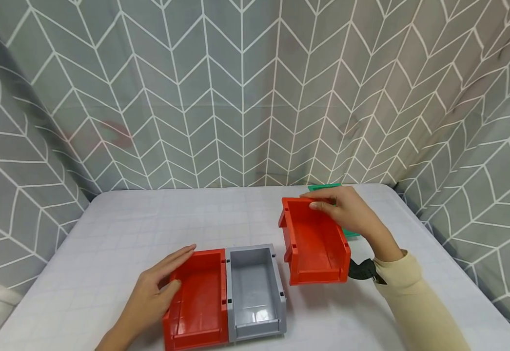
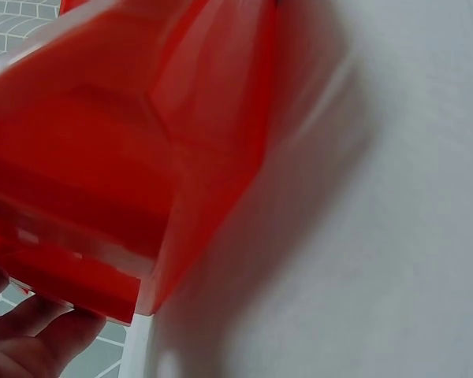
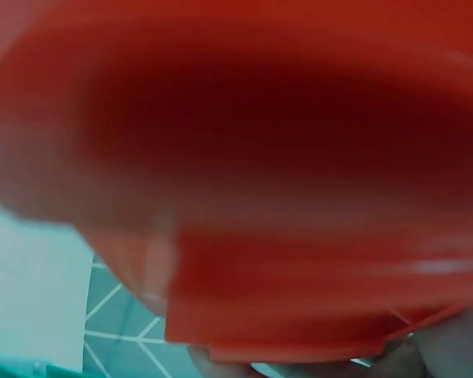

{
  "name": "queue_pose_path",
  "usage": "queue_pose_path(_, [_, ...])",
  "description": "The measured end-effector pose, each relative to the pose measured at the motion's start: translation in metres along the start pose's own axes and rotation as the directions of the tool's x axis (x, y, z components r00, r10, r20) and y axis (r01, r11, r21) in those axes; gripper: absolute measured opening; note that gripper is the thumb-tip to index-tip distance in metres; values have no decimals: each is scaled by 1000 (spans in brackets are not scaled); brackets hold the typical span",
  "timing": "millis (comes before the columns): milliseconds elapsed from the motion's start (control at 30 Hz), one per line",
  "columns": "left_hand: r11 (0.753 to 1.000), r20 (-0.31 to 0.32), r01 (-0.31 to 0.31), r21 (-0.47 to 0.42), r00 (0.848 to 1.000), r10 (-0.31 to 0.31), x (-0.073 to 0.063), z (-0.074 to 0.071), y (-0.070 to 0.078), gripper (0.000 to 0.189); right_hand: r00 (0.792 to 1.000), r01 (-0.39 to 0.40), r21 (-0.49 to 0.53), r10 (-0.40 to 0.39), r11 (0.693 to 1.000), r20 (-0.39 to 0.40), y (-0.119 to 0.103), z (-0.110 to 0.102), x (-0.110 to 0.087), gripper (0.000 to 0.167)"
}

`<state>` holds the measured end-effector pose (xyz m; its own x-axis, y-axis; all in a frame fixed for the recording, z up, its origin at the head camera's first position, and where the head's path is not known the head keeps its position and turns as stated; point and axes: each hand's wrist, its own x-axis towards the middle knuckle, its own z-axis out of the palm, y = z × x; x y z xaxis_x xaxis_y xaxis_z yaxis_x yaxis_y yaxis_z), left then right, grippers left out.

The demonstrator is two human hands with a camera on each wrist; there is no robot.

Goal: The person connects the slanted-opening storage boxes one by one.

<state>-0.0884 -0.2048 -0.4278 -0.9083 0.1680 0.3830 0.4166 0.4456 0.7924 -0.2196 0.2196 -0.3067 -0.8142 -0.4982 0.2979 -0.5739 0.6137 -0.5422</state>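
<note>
At the front of the table, a red plastic bin [image 1: 200,297] stands side by side with a grey bin [image 1: 255,282], their walls touching. My left hand [image 1: 151,290] grips the left wall of that red bin, thumb inside and fingers along the outside and rim. To the right, a second red bin [image 1: 316,243] is raised above the table and tilted, with my right hand [image 1: 347,207] pinching its far rim. In the right wrist view this raised red bin [image 3: 299,276] fills most of the picture, blurred. Both red bins and the grey one hold nothing visible.
A green bin [image 1: 350,233] lies behind the raised red bin and right hand, mostly hidden. The white table [image 1: 119,219] ends at a grey patterned curtain [image 1: 220,97] at the back, which also runs down both sides.
</note>
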Motion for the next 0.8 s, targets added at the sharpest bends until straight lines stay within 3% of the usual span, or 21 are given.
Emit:
queue_pose_path(433, [1000,-1,24,-3,1000,-24,1,0,1,70,1000,8,31,-9,999,18,-10,4,-22,32])
queue_pose_path(667, [997,-130,71,16,989,-69,1,2,2,58,998,51,46,-52,998,25,-10,11,-27,31])
queue_pose_path(800, [995,-139,102,22,985,-98,1,2,4,56,998,60,45,-61,997,34,-10,15,-28,30])
